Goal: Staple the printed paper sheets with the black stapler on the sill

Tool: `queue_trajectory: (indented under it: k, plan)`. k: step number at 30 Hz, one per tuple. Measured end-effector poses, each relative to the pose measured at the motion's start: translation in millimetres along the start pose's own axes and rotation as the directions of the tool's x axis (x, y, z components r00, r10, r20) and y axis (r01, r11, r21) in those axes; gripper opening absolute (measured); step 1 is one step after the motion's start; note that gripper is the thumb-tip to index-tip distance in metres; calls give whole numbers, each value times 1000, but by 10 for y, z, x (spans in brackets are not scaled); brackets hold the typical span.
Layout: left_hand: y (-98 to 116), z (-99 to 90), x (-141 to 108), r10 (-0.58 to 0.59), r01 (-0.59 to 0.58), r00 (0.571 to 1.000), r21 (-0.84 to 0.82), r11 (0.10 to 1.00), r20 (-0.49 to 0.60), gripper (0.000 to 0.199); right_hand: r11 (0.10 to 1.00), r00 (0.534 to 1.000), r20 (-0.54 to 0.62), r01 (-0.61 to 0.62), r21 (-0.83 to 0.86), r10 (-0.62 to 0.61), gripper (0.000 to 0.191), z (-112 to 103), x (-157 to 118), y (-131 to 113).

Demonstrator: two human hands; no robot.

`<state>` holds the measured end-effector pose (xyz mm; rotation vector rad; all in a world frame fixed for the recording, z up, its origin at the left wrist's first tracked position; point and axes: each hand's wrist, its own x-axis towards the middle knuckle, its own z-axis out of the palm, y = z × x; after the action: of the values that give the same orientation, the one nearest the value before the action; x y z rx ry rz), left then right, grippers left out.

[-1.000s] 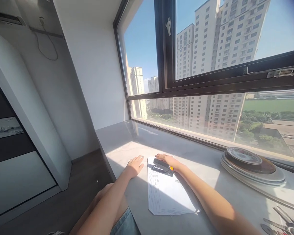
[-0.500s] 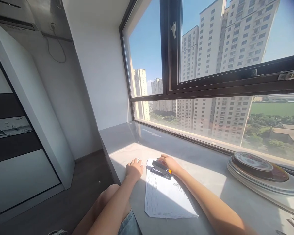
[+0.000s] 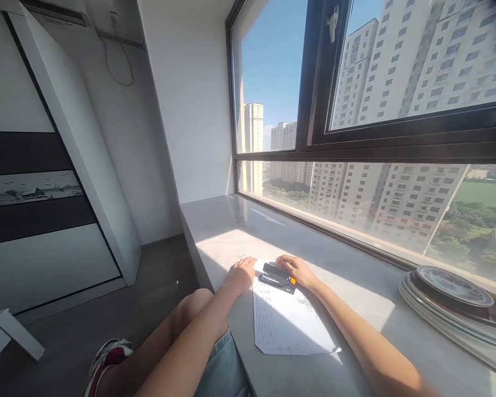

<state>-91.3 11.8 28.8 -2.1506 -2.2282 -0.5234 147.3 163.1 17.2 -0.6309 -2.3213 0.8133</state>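
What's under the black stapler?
White paper with rows of short dark marks lies under the stapler, on the pale windowsill. The patch right beneath the stapler is covered, so I can't tell if it has marks.

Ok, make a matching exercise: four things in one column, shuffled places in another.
Things
1. black stapler with an orange part
2. stack of round, patterned plates
3. red-and-white shoe
4. white paper with dark marks

Places
A. picture's lower left
B. on the pale counter, partly under the stapler
C. over the paper, at the right hand
D. by the dark-framed window, at the right

Pairs: 1C, 2D, 3A, 4B
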Motion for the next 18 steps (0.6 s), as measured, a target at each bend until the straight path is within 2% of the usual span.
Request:
queue_trajectory:
  k: [2,5,9,11,13,15,18]
  plan:
    - [30,-41,-29,-29,28,999,31,999,25,45,999,1000,-14,-8,42,9,44,-86,-24,-151]
    - [74,-101,-55,-13,3,995,98,995,104,37,995,996,90,16,97,-25,45,-157,-37,-403]
    - [95,-100,-56,0,-12,992,93,996,126,38,997,973,217,74,8,-75,35,-12,-12,-613]
    - [86,-71,-49,3,-13,992,86,996,125,39,997,974,225,50,-55,-37,25,82,6,-636]
    - [67,-42,-36,10,-20,993,76,997,119,39,999,979,202,-6,-45,15,21,108,20,-624]
    - [45,-16,-15,20,-27,993,63,998,112,38,998,983,173,-64,0,63,21,36,25,-599]
    - [44,28,20,32,-35,995,38,999,94,38,987,978,133,-161,-12,161,21,-224,-5,-554]
